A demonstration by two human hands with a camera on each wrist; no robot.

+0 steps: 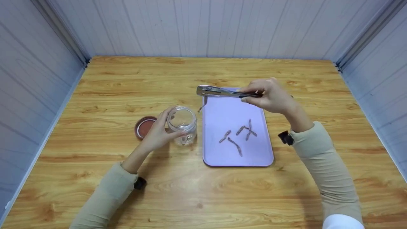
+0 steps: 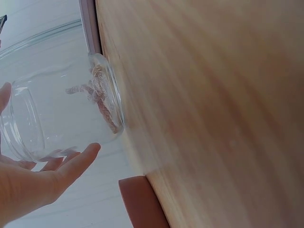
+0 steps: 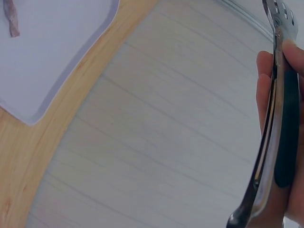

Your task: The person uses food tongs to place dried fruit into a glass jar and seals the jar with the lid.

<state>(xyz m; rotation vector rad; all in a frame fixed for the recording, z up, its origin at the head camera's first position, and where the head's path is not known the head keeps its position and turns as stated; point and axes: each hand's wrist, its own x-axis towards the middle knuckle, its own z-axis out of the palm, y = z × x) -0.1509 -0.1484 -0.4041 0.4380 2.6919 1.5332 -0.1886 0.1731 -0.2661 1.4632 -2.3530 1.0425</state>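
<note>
My left hand [image 1: 159, 133] grips a clear glass jar [image 1: 182, 119] that stands upright on the table, thumb and fingers around its upper part. In the left wrist view several brown dried strips [image 2: 100, 97] lie at the bottom of the jar [image 2: 61, 104]. My right hand [image 1: 270, 95] holds metal tongs [image 1: 219, 91] with dark handle grips, squeezed nearly together. From the tong tips a brown dried strip [image 1: 203, 103] hangs down, between the jar and a lilac tray [image 1: 222, 108]. Several more strips [image 1: 235, 146] lie in the front half of the tray.
A reddish-brown lid [image 1: 145, 128] lies on the table left of the jar, partly behind my left hand. The wooden table [image 1: 143, 76] is bounded by white panelled walls [image 1: 190, 28] at the back and both sides.
</note>
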